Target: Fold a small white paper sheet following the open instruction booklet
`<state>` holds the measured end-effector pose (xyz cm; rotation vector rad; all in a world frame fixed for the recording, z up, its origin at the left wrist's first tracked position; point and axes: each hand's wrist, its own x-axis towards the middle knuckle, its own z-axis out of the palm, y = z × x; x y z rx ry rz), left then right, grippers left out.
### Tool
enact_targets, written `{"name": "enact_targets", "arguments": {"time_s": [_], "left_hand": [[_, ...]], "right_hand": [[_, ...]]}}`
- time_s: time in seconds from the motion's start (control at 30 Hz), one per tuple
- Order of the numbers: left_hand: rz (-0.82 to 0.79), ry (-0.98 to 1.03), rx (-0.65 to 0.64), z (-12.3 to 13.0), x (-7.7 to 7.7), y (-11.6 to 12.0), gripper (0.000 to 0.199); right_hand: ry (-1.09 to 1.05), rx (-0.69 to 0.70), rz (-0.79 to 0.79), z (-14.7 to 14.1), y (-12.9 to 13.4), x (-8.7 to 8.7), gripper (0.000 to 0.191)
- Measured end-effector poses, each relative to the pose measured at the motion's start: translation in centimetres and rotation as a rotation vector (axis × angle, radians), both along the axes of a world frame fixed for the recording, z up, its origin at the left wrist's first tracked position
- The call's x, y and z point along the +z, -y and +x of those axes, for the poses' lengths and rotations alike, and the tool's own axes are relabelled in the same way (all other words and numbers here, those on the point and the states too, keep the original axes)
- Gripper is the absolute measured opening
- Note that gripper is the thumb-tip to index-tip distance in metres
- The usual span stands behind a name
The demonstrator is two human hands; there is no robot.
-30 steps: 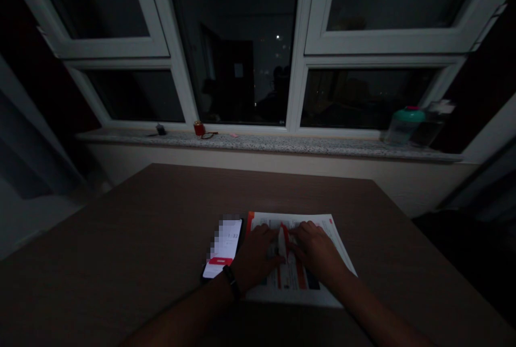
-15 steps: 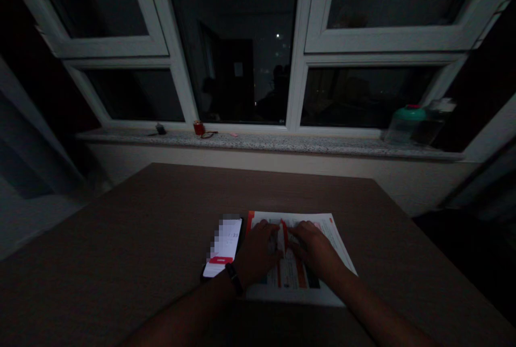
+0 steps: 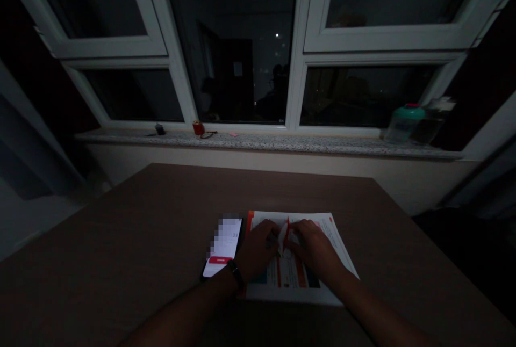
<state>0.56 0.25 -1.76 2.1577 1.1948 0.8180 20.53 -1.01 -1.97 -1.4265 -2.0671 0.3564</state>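
A small folded piece of paper [image 3: 284, 237], white on one side and red on the other, stands tilted between my two hands. My left hand [image 3: 260, 250], with a dark band on its wrist, grips the paper's left side with curled fingers. On the right side, the fingers of my right hand [image 3: 314, 245] close on its red face. Both hands are above a printed sheet or booklet [image 3: 341, 250] with orange and dark blocks, which lies on the table. Left of it is a lit phone [image 3: 226, 242], partly blurred out, with a red bar on its screen.
The brown table [image 3: 173, 202] reaches towards a speckled window sill [image 3: 262, 142]. On the sill are a small red jar [image 3: 198, 128], a dark little object [image 3: 160, 129] and a clear jug with a teal top [image 3: 407, 121]. The room is dim.
The folded paper has turned and leans more to the right, its red face narrower in shape. My left fingers have curled in closer; my right hand has shifted only slightly.
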Motion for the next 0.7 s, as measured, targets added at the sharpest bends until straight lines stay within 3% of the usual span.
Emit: {"name": "enact_targets", "arguments": {"time_s": [0.13,0.33,0.5,0.7], "left_hand": [[-0.007,-0.047,-0.007,0.0,0.0,-0.1,0.02],[0.028,-0.076,-0.058,-0.4,0.2,-0.3,0.015],[0.192,-0.184,-0.243,-0.8,0.9,-0.8,0.017],[0.248,-0.317,-0.325,-1.1,1.0,-1.3,0.019]], "right_hand": [[-0.031,0.05,0.017,0.1,0.1,0.1,0.012],[-0.047,0.203,0.034,0.2,0.3,0.2,0.013],[0.163,0.202,0.065,0.2,-0.2,0.2,0.02],[0.385,0.361,0.107,1.0,-0.5,0.3,0.023]]}}
